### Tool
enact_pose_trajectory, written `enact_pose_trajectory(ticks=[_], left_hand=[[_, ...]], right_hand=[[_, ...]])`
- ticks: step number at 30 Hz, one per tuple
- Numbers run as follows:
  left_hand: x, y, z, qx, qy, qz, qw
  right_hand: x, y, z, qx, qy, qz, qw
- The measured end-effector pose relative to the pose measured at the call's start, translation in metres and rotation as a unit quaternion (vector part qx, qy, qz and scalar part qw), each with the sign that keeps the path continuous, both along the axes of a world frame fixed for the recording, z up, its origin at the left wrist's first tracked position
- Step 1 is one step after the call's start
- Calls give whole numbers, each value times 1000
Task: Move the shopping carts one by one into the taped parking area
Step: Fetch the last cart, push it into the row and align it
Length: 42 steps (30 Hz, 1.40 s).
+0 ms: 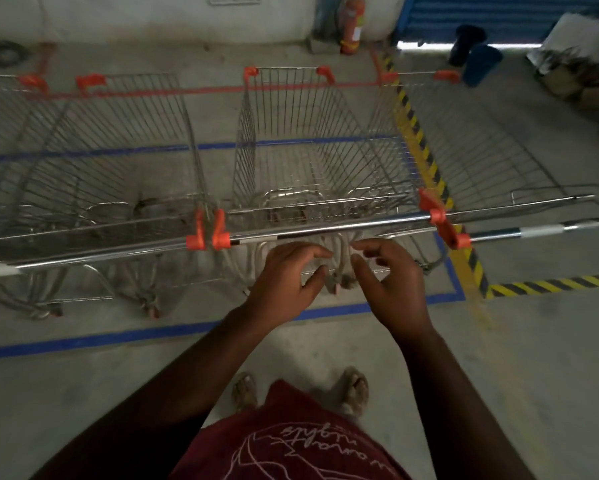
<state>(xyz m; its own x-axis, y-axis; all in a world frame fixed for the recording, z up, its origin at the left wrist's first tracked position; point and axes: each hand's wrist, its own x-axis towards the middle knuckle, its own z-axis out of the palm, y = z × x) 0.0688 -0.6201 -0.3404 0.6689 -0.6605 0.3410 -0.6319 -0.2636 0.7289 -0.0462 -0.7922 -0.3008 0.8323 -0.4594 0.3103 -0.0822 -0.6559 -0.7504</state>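
Both hands are held just short of the handle bar of the middle cart, and nothing is gripped. The left hand is seen with fingers loosely curled and parted; the right hand is likewise relaxed, thumb and fingers apart. Whether any fingertip touches the bar cannot be told.

Ahead of the hands, the middle cart is stood on a grey concrete floor, inside a rectangle marked by blue tape. To the left of the hands, another cart is parked close beside it, orange handle brackets nearly touching. To the right, a third cart is placed beyond a yellow-and-black hazard stripe that runs along the blue rectangle's edge.

Farther off, a red tape line is laid across the floor near a pale wall. A red fire extinguisher is stood against that wall. A blue shutter is seen to the far right, with dark blue containers before it.
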Motion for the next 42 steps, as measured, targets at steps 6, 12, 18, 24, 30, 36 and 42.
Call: enact_pose_trajectory(ticks=[6, 12, 18, 24, 30, 36, 42], left_hand=[[-36, -94, -3, 58, -69, 69, 994], [-83, -185, -15, 49, -22, 93, 994], [-82, -234, -15, 56, -9, 119, 991], [-47, -266, -24, 190, -30, 195, 962], [-19, -289, -36, 217, -44, 197, 955], [-21, -281, -38, 168, -52, 217, 960], [-34, -276, -40, 170, -60, 223, 958]], right_hand=[[-18, -79, -3, 6, -21, 55, 998], [-59, -184, -13, 6, -24, 61, 998], [-63, -272, -44, -68, 8, 77, 995], [-36, -300, -81, -170, 148, 80, 971], [-19, -311, -90, -242, 148, 104, 953], [0, -310, -91, -265, 132, 95, 950], [25, -317, -85, -244, 142, 107, 953]])
